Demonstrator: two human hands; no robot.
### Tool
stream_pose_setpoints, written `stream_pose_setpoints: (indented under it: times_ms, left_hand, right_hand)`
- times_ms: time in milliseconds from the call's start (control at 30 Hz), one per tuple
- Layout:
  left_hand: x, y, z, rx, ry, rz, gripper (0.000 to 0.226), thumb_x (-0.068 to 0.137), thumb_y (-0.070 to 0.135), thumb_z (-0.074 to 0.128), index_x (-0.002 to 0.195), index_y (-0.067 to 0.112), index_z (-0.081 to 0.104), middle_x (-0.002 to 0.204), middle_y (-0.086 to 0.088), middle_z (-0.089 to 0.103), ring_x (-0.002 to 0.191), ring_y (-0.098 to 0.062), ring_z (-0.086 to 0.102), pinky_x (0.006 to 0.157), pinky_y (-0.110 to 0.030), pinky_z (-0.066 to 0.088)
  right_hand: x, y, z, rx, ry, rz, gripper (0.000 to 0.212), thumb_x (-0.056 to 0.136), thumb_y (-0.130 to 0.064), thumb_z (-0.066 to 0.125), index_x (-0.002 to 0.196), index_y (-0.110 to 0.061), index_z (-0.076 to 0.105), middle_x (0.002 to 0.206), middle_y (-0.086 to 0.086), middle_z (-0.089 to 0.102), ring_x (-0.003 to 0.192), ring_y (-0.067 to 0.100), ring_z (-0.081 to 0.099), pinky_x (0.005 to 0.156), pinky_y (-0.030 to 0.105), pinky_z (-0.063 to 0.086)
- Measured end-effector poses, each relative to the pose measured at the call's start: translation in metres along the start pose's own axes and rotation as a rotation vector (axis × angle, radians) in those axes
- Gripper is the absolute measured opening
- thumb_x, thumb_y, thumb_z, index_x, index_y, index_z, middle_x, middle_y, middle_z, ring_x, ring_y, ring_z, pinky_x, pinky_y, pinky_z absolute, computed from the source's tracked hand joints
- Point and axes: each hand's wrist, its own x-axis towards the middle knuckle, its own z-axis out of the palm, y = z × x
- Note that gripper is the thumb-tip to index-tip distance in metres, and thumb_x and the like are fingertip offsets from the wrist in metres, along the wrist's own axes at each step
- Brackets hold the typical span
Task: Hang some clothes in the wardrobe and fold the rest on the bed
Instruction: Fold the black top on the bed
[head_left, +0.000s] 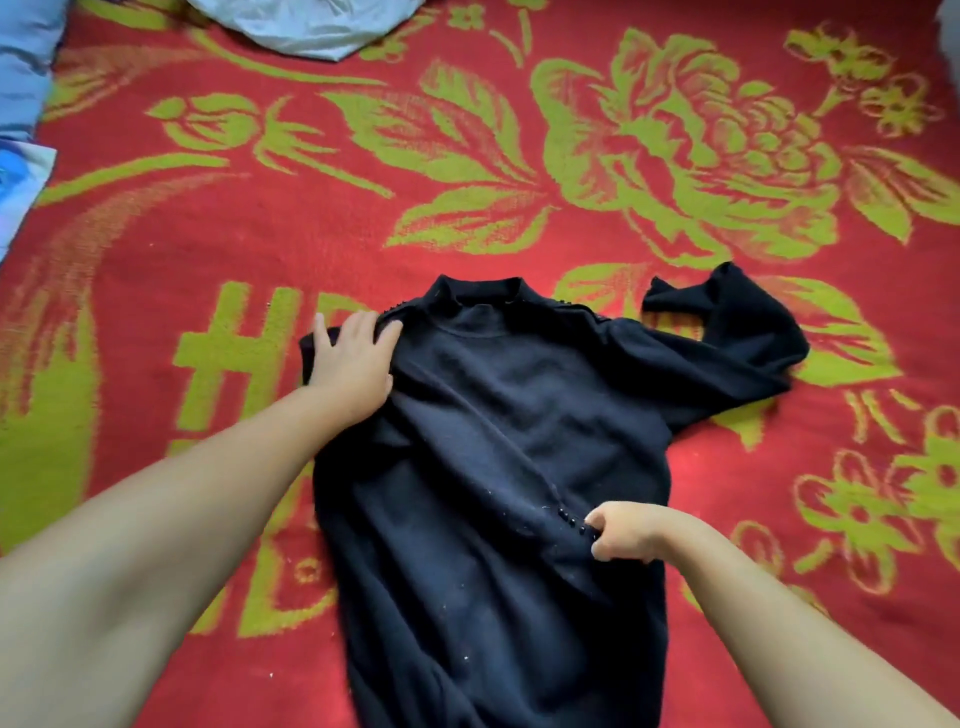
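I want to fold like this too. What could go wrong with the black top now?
The far sleeve lies crumpled and bent, so it may fold in lumpy. The right hand pinches only the buttoned cuff of the black top; a tug could shift the body, though the left hand presses its shoulder flat.

We read only large yellow-green woven letters on the red blanket (519, 249), left of the dark garment: what looks like "HP" (244, 353), partly covered. More shapes nearer us on the left, not legible. No labels or numbers elsewhere.
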Motion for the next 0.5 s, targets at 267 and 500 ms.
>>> stream_pose_setpoints:
  times_ms: [267, 500]
  left_hand:
    - [-0.067, 0.123, 0.048, -0.04, 0.091, 0.412, 0.071, 0.091, 0.058, 0.031, 0.151, 0.022, 0.027, 0.159, -0.009, 0.013, 0.147, -0.025, 0.012, 0.109, -0.068, 0.015]
    - [-0.072, 0.15, 0.076, 0.048, -0.161, 0.338, 0.075, 0.08, 0.068, -0.01, 0.143, 0.031, -0.025, 0.152, -0.002, -0.032, 0.138, -0.028, -0.032, 0.099, -0.064, -0.025]
  right_hand:
    - [0.01, 0.039, -0.02, 0.263, -0.074, 0.089, 0.014, 0.095, -0.022, 0.052, 0.085, -0.014, 0.057, 0.075, 0.003, 0.061, 0.06, 0.013, 0.059, 0.053, 0.023, 0.048]
    - [0.023, 0.129, -0.1, 1.14, 1.047, 0.172, 0.024, 0.094, -0.016, 0.047, 0.073, -0.009, 0.054, 0.076, 0.013, 0.057, 0.075, 0.034, 0.061, 0.085, 0.049, 0.053]
